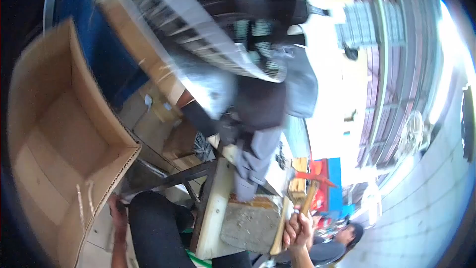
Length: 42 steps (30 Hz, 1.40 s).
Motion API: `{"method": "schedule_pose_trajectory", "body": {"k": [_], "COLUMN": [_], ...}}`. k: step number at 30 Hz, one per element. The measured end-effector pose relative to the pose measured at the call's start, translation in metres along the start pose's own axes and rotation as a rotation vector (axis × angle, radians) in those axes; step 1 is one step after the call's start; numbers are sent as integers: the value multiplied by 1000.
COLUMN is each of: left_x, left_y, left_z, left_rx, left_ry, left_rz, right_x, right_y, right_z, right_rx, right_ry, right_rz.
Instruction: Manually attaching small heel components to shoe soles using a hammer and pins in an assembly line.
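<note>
At far left, an open cardboard box (94, 104) is standing just beside the left hand (118, 213); whether anything is being gripped there cannot be told. Between the hands, nearer the right, a grey slab (250, 224) is being supported by the pale surface (214, 218). The hands are being held well apart. Farther right, a red-headed hammer (310, 196) is being clasped round its wooden handle by the right hand (299, 232). A firm grip, with the head steered clear of the slab, is being judged advisable.

Plain black trousers (154, 233) — forearms (119, 254) bare to the wrist — ungloved fingers (292, 227)
</note>
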State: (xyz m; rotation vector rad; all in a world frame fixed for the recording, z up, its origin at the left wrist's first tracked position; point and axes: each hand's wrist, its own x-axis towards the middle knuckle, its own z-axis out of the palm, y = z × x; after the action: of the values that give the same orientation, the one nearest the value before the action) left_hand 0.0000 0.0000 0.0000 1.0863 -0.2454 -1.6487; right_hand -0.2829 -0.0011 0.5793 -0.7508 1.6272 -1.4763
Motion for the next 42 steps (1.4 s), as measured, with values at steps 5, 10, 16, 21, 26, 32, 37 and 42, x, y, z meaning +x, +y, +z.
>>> {"method": "schedule_pose_trajectory", "body": {"k": [5, 10, 16, 21, 26, 32, 37, 42], "left_x": [-72, -175, -314, -381, -308, -254, -259, -257], "left_y": [155, 252, 340, 349, 293, 245, 281, 298], "left_z": [80, 91, 247, 387, 484, 483, 472, 465], "left_rx": [910, 1164, 521, 454, 934, 1470, 1637, 1745], "left_ry": [-33, -136, -240, -634, -668, -769, -913, -966], "left_rz": [807, 971, 725, 644, 1104, 946, 810, 764], "right_x": [-9, -11, -12, -50, -104, -132, -132, -160], "right_y": [14, -7, -9, -25, -47, -17, -33, -92], "right_z": [13, 8, -10, -46, -83, -117, -116, -109], "right_rx": [-5, 45, 316, 463, 246, -184, -281, -220], "right_ry": [-74, -198, -238, -190, -82, -58, -61, -9], "right_rz": [-36, -88, -240, -303, -287, -342, -329, -704]}}
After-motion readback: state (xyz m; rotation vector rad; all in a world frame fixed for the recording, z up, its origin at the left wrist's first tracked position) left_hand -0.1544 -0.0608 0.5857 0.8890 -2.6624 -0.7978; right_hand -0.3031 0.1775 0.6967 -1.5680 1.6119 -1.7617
